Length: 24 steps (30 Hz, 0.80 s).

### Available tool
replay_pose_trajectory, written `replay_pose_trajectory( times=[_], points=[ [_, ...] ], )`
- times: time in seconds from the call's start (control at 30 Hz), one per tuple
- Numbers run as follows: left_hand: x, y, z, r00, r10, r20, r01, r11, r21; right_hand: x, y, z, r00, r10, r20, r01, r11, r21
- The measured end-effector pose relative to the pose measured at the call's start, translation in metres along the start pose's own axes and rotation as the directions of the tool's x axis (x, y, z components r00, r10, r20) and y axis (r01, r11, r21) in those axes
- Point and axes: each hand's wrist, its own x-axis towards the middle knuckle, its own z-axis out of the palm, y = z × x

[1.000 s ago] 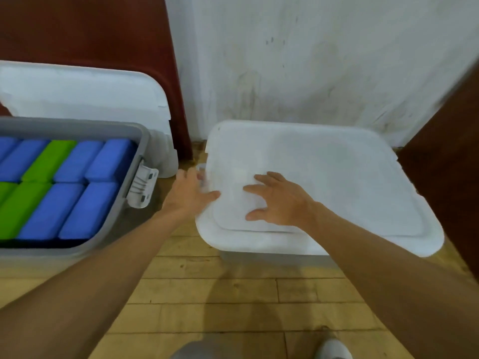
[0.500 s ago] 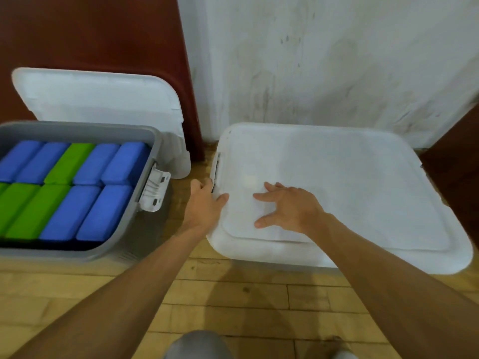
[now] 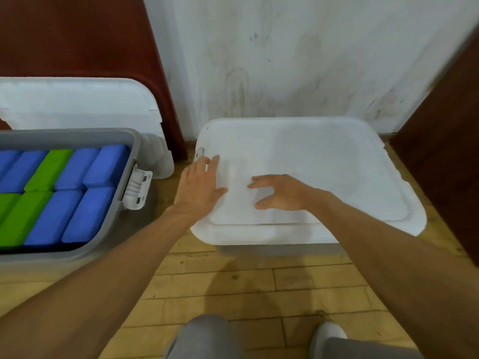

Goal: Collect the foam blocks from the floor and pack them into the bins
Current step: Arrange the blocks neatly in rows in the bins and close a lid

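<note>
On the white lid (image 3: 324,164) both hands lie palm down, grip apart on each, nothing held. Left hand (image 3: 201,185): fingers straight and close together, flat on the lid's left edge, tips just beside a small grey latch (image 3: 200,152) at that edge. Right hand (image 3: 282,193): fingers spread and slightly bent, tips and thumb touching the lid's near-left part; cannot tell how hard it presses. The two hands are near each other, not touching.

Under the lid, a strip of the closed bin (image 3: 272,248) shows at the near side. Left of the lid, well apart, stands the open grey bin (image 3: 134,151) with a white clip (image 3: 137,189) on its end wall facing the lid. Inside it, blue foam blocks (image 3: 88,216) and green foam blocks (image 3: 49,169) lie packed side by side in two rows. Behind that bin a second white lid (image 3: 77,104) leans on a dark red panel (image 3: 77,35). Beyond the lid is a scuffed white wall (image 3: 311,60). Near side of the lid: wooden floor (image 3: 233,288), a grey trouser knee (image 3: 207,338), a light shoe (image 3: 326,332).
</note>
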Motion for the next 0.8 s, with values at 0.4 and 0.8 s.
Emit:
replay_pose_trajectory(
  times=[0.4, 0.8],
  points=[
    [0.047, 0.153, 0.022, 0.768, 0.582, 0.267, -0.573, 0.811, -0.12, -0.096, 0.154, -0.089, 0.9, 0.231, -0.369, -0.377, 0.837, -0.397],
    [0.061, 0.172, 0.055, 0.77, 0.523, 0.366, -0.516, 0.847, -0.125, -0.081, 0.23, -0.078, 0.542, 0.696, -0.471, -0.596, 0.713, 0.368]
  ],
)
